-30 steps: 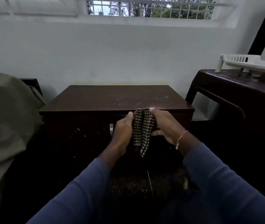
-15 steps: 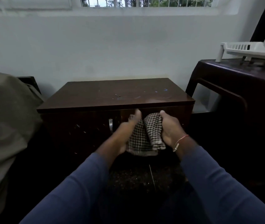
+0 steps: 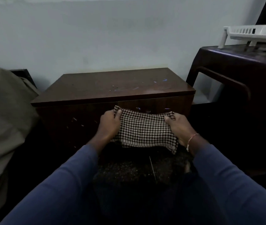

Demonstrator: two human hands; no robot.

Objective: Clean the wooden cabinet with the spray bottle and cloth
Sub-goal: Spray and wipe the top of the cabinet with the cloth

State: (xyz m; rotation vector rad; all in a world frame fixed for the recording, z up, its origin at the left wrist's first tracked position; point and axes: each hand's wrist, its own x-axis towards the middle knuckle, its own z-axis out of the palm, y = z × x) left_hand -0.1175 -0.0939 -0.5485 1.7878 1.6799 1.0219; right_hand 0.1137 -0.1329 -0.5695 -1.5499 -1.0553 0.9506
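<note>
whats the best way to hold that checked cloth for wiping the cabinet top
Grip the checked cloth at its two upper corners, coming in from each side, as the left hand and right hand do now. It is spread flat between them with its lower edge hanging free, so a corner grip probably keeps it open to lay across the cabinet top.

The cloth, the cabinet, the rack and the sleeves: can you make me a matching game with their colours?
Things:
1. cloth
2. cabinet
3. rack
4. sleeves

Colours:
A. white
B. blue
C. dark and light checks
D. dark brown

Pairs: 1-C, 2-D, 3-A, 4-B

The left hand and right hand hold the cloth spread out in front of the cabinet.
</note>
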